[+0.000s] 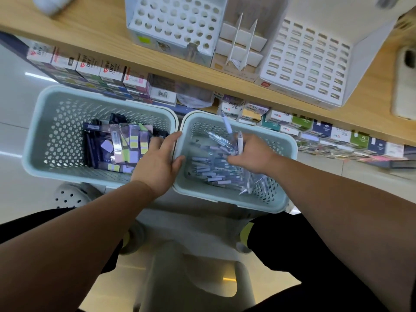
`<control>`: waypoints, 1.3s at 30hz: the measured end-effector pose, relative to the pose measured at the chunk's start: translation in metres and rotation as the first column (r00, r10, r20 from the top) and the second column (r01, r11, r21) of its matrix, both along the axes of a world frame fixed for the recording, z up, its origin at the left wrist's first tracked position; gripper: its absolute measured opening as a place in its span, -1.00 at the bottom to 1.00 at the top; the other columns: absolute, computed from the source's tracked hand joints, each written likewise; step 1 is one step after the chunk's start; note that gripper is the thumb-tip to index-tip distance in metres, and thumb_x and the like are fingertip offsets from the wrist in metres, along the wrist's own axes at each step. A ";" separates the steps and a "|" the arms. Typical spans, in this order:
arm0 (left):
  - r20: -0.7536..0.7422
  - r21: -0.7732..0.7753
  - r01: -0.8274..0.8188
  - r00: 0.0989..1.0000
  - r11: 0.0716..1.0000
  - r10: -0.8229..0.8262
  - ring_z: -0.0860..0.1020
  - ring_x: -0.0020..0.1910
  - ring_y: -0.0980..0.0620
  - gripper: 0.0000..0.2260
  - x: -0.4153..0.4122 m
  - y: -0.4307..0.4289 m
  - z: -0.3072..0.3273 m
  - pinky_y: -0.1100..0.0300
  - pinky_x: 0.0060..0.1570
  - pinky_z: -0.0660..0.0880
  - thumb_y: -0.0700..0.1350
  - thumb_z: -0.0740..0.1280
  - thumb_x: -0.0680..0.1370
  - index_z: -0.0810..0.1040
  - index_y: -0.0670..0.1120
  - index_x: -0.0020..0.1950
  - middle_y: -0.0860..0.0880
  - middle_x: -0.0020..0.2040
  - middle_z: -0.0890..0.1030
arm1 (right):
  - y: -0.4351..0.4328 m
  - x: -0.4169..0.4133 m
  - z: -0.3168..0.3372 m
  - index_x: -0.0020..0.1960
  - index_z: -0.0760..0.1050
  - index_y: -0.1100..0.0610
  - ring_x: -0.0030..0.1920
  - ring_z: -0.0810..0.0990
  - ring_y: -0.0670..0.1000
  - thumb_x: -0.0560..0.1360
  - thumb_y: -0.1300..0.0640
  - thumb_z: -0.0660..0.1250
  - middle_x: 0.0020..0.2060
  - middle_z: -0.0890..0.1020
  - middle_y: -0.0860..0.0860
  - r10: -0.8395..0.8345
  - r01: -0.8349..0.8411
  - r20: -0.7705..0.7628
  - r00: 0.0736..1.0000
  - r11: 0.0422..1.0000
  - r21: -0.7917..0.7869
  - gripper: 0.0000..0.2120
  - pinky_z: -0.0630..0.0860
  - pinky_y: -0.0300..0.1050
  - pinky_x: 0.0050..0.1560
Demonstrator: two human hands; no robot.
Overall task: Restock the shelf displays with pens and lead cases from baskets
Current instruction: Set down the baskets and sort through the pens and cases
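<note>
Barely begun: the holed display [173, 21] and the slotted display [308, 61] on the shelf look empty. My right hand [252, 154] grips a bunch of pens [240, 143] in the right basket [236, 199]; my left hand [157, 163] rests open on the rims, beside the lead cases [121, 143]

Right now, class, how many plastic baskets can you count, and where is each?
2. The left basket, with lead cases, and the right basket, with pens, sit side by side below the shelf. No others show.

Pale teal perforated baskets [49, 167] hold lilac pens [211, 174]
</note>
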State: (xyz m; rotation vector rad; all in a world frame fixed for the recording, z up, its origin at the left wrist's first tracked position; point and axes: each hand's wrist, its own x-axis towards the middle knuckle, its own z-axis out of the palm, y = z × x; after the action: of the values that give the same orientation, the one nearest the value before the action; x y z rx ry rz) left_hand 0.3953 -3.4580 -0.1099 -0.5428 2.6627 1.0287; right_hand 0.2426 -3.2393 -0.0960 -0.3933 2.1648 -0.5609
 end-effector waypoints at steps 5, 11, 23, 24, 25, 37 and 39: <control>-0.100 -0.081 -0.031 0.995 0.996 0.023 0.52 0.14 -0.26 -0.53 -0.005 0.003 0.012 -0.10 0.11 0.53 -0.04 0.37 0.59 0.39 -0.07 0.47 -0.17 0.31 0.41 | -0.001 0.009 0.003 -0.14 0.43 0.09 -0.33 0.48 -0.03 0.45 0.12 0.48 -0.33 0.48 0.00 -0.066 0.066 0.008 0.998 0.997 -0.033 -0.78 0.36 -0.17 -0.30; -0.313 0.045 -0.136 0.939 0.990 0.143 0.43 -0.31 0.02 -0.81 -0.019 0.022 0.031 0.06 -0.23 0.48 -0.06 0.36 0.58 0.55 -0.09 0.15 -0.04 -0.04 0.54 | -0.008 0.007 0.018 -0.05 0.35 -0.03 -0.30 0.41 -0.02 0.45 0.17 0.49 -0.26 0.42 0.01 -0.156 0.161 0.049 0.987 0.975 -0.155 -0.69 0.37 -0.12 -0.28; 0.264 0.768 -0.240 0.963 0.594 0.048 0.57 0.19 0.06 -0.29 -0.021 0.060 0.039 0.08 0.28 0.47 0.25 0.48 0.32 0.47 -0.03 0.39 -0.01 0.22 0.58 | -0.028 0.011 0.048 -0.07 0.55 0.31 -0.29 0.59 0.07 0.39 0.35 0.44 -0.33 0.58 0.13 -0.441 0.499 0.236 0.866 0.799 -0.337 -0.86 0.58 0.07 -0.12; 0.265 0.799 -0.217 0.964 0.560 -0.005 0.55 0.28 0.04 -0.24 -0.021 0.063 0.039 0.05 0.35 0.44 0.23 0.50 0.33 0.43 -0.04 0.45 -0.02 0.31 0.56 | -0.031 0.011 0.054 -0.04 0.55 0.34 -0.29 0.58 0.06 0.38 0.36 0.44 -0.31 0.57 0.14 -0.474 0.538 0.255 0.843 0.764 -0.357 -0.83 0.58 0.05 -0.14; 0.254 0.832 -0.197 0.966 0.519 -0.040 0.54 0.32 0.03 -0.26 -0.022 0.066 0.042 0.03 0.38 0.43 0.17 0.50 0.36 0.41 -0.05 0.48 -0.03 0.36 0.56 | -0.034 0.010 0.059 -0.02 0.56 0.35 -0.29 0.57 0.06 0.36 0.34 0.45 -0.31 0.57 0.13 -0.502 0.571 0.272 0.821 0.731 -0.375 -0.79 0.57 0.03 -0.18; 0.360 0.932 -0.362 0.931 -0.027 -0.062 0.61 -0.10 -0.19 -0.43 -0.052 0.058 0.122 -0.07 -0.02 0.53 0.29 0.14 0.55 0.53 -0.13 0.28 -0.21 -0.06 0.60 | -0.043 -0.005 0.150 0.00 0.60 0.16 -0.35 0.60 0.01 0.50 0.38 0.36 -0.36 0.61 0.00 -0.657 0.853 0.581 0.480 0.195 -0.484 -0.84 0.54 -0.08 -0.20; 0.330 0.944 -0.329 0.942 0.037 -0.058 0.47 -0.30 -0.09 -0.42 -0.053 0.056 0.134 0.03 -0.21 0.43 0.28 0.03 0.60 0.53 -0.15 0.25 -0.15 -0.16 0.51 | -0.042 -0.006 0.165 0.04 0.56 0.13 -0.33 0.65 0.01 0.51 0.36 0.35 -0.38 0.61 0.00 -0.647 0.862 0.611 0.457 0.153 -0.484 -0.82 0.50 -0.07 -0.17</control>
State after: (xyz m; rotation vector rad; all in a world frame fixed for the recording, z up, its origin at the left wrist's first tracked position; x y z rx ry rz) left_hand 0.3425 -3.4024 0.0246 -0.4946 0.9710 2.2744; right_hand 0.2369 -3.2812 0.0692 0.4738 1.5740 -2.0585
